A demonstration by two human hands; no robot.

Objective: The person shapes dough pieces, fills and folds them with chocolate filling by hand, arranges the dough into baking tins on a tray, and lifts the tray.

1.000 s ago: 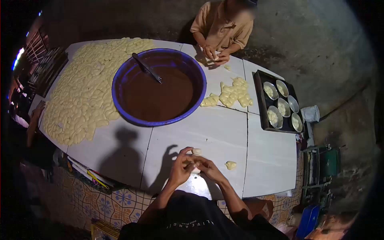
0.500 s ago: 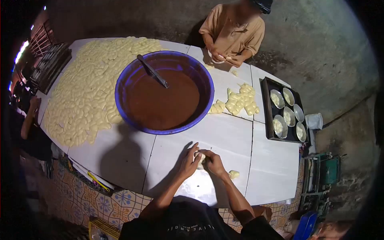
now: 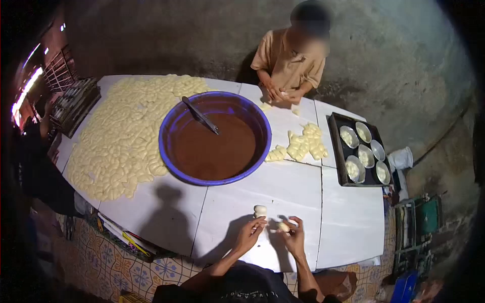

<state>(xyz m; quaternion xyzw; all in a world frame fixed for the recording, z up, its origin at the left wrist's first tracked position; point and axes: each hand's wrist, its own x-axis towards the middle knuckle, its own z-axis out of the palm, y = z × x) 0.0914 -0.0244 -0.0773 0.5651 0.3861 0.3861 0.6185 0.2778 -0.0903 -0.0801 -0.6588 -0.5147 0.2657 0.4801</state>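
A round purple-blue basin sits on the counter, left of the frame's centre, holding a brown filling; one long utensil leans from its rim into the filling. At the right of the frame, one dark tray holds six metal tins, and pale pieces show in five of them.

At the lower centre, both forearms reach forward over the counter, with the hands apart. The left hand has its fingertips against the near side of a pale dough lump; whether it grips the lump is unclear, as is whether this is one piece or two touching. The right hand, fingers curled, grasps one small dough piece.

One wide spread of dough pieces, too many to count, covers the counter's left; one smaller dough cluster lies right of the basin. At the top, one co-worker holds a pale piece in two hands.
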